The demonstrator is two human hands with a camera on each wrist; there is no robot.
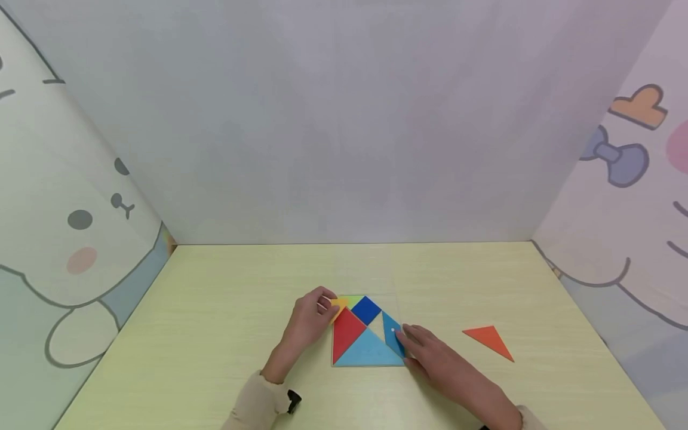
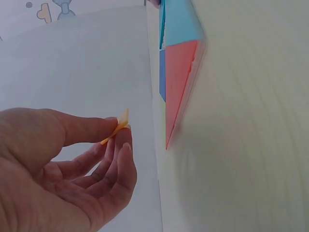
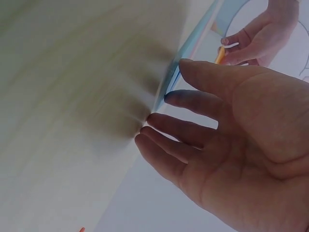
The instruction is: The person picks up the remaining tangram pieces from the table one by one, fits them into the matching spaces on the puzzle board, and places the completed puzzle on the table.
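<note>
Between thumb and fingertips my left hand [image 1: 312, 319] pinches a thin yellow tangram piece [image 2: 120, 124], raised over the board's upper left corner. Fingertips of my right hand [image 1: 438, 361] touch the blue parallelogram [image 1: 390, 329] at the board's right side, the fingers spread and only slightly bent. In the board lie a red triangle [image 1: 346, 335], a light blue triangle [image 1: 369, 352], a dark blue square [image 1: 366, 310] and a green piece [image 1: 352, 298], partly hidden by the yellow one. A pale gap [image 1: 377, 326] shows between the square and the parallelogram.
An orange triangle [image 1: 493, 341] lies alone on the pale wooden table [image 1: 242, 286], right of my right hand. A plain light wall [image 1: 344, 119] stands behind the table, with cartoon-printed panels [image 1: 80, 269] on both sides.
</note>
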